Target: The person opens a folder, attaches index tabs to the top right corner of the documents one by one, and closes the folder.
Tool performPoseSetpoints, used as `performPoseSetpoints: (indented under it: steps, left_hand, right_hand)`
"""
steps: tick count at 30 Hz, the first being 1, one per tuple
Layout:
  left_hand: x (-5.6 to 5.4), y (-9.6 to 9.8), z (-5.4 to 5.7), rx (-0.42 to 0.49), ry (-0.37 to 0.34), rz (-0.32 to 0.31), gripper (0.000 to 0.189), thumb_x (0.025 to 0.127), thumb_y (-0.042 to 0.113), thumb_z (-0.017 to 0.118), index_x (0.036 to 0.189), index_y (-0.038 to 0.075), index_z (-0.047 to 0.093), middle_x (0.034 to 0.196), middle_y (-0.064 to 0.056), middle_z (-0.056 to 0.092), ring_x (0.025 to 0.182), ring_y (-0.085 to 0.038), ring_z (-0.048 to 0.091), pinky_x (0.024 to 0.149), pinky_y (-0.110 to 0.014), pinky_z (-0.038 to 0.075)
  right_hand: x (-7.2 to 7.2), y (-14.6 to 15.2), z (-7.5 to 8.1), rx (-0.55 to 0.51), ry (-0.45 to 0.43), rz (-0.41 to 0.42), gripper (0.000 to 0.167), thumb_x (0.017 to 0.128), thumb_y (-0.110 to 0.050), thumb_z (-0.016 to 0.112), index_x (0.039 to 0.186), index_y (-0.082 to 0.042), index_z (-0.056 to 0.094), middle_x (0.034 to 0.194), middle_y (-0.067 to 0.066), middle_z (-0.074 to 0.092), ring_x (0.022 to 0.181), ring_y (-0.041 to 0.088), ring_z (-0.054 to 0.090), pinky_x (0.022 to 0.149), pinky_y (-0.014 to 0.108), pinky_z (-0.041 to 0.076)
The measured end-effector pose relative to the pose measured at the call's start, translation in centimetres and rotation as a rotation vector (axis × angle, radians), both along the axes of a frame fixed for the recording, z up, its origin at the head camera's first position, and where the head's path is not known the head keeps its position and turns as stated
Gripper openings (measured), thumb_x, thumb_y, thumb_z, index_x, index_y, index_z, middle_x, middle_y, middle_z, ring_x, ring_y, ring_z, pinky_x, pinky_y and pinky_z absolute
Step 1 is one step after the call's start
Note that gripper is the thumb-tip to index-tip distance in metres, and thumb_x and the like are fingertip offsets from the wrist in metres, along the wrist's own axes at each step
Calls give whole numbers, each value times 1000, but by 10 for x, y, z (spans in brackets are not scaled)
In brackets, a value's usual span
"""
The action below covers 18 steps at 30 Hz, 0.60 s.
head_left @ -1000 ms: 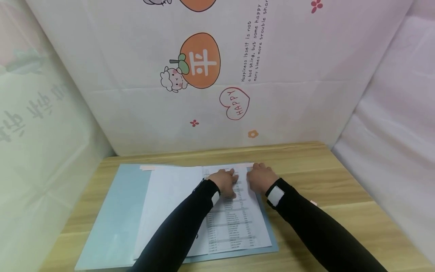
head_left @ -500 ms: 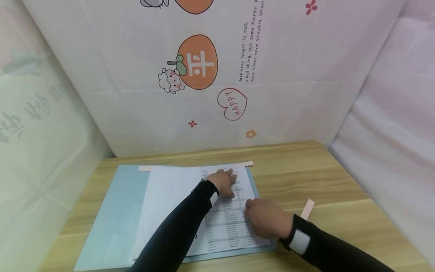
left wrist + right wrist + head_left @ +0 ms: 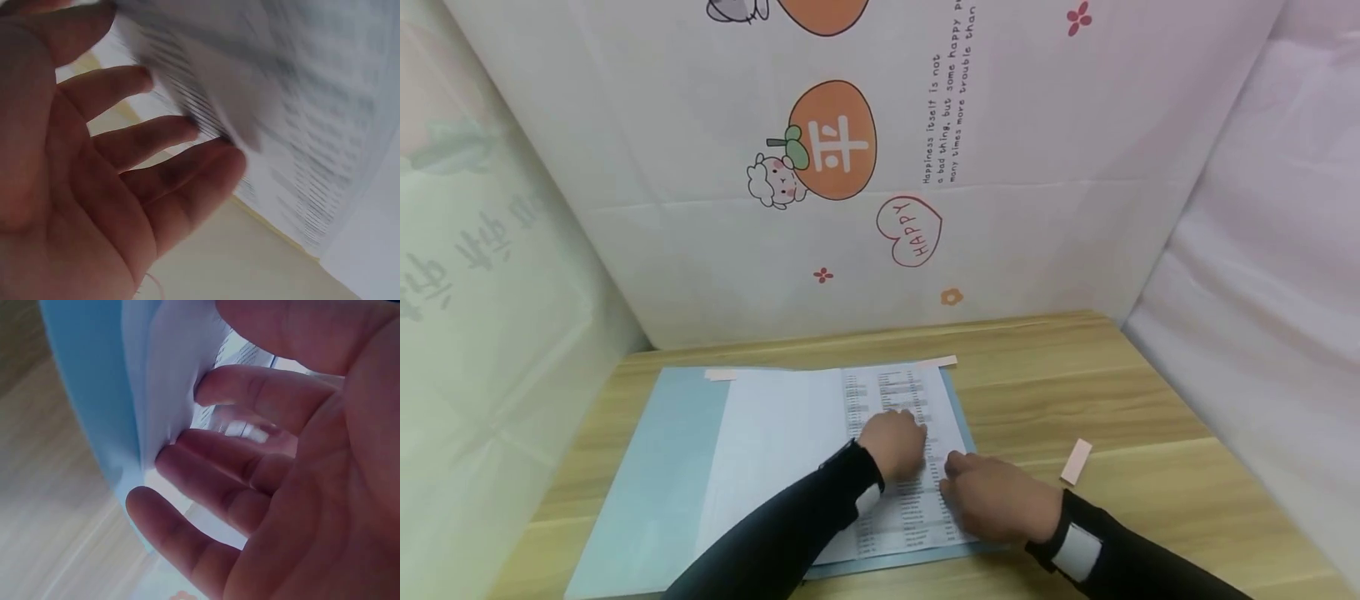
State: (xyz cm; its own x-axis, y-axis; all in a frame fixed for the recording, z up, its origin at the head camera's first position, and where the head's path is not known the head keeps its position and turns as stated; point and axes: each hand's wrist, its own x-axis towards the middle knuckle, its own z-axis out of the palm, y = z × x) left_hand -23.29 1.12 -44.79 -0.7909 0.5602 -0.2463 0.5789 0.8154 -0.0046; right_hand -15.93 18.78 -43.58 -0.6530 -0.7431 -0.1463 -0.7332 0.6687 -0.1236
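Note:
A booklet of white pages, the right-hand page (image 3: 910, 529) printed with a table of text, lies open on a light blue folder or cover (image 3: 647, 483). On that printed page rests my left hand (image 3: 895, 446); the left wrist view shows its fingers loosely bent, fingertips touching the paper. My right hand (image 3: 996, 498) is at the page's right edge. In the right wrist view its fingertips touch the edges of the white sheets (image 3: 175, 369), fingers only slightly bent. Pale pink strips stick out at the top left (image 3: 721, 375) and top right (image 3: 946, 362) of the pages.
Another pale pink strip (image 3: 1077, 462) lies loose on the wooden table (image 3: 1037, 375), right of the booklet. White printed cloth (image 3: 1000, 225) stands behind the table, with more cloth at both sides.
My right hand has left the strip at the top right and come down the page's right edge. My left hand has slid down the page toward me. The loose strip is now uncovered.

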Motion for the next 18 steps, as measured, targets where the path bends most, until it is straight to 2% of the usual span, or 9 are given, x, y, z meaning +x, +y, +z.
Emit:
performPoseSetpoints:
  steps: [3, 5, 8, 10, 12, 16, 18]
  left_hand:
    - [31, -5, 8, 25, -39, -46, 28, 87, 41, 73, 93, 14, 75, 81, -3, 60, 70, -16, 55, 67, -33, 50]
    - [51, -10, 12, 30, -64, -70, 34, 82, 47, 78, 87, 14, 74, 80, -2, 61, 69, -15, 56, 67, -32, 51]
    - [72, -13, 15, 17, -66, -100, 53, 76, 55, 80, 101, 9, 75, 98, -11, 69, 83, -21, 65, 76, -35, 54]
    - [79, -13, 13, 17, -50, -112, 63, 75, 58, 79, 111, 6, 74, 107, -16, 69, 90, -26, 67, 79, -37, 55]
    - [81, -14, 12, 16, -34, -115, 68, 76, 60, 77, 118, 7, 71, 114, -18, 67, 94, -28, 67, 82, -38, 54]
    - [80, -18, 9, 26, -13, -142, 54, 82, 56, 73, 112, 11, 73, 108, -13, 69, 88, -24, 67, 75, -36, 55]
    - [79, -20, 8, 33, -19, -152, 43, 84, 46, 71, 109, 12, 75, 112, -13, 69, 87, -24, 68, 70, -36, 54]
  right_hand:
    - [-1, 5, -2, 13, -4, 16, 27, 90, -21, 70, 114, -9, 72, 100, 1, 58, 77, 6, 46, 66, 22, 46]
    - [-2, 7, -2, 10, -19, 13, 32, 90, -22, 70, 119, -9, 71, 106, 2, 59, 82, 7, 48, 72, 23, 48]
    - [-2, 10, -4, 0, -19, 15, 35, 89, -22, 70, 122, -9, 69, 114, 7, 61, 92, 11, 56, 80, 27, 52]
    - [-3, 13, -5, -17, -24, -7, 33, 90, -21, 69, 121, -10, 69, 118, 9, 61, 98, 14, 59, 83, 31, 53]
    - [-3, 17, -3, -49, -61, -74, 32, 92, -21, 68, 122, -10, 69, 124, 11, 61, 105, 18, 62, 87, 36, 53]
    - [-2, 27, 4, -129, -115, -232, 37, 95, -23, 66, 128, -6, 66, 132, 15, 57, 115, 27, 60, 92, 44, 50]
    - [-2, 33, 10, -166, -94, -262, 37, 96, -20, 64, 129, -2, 64, 132, 18, 57, 116, 30, 59, 92, 47, 50]
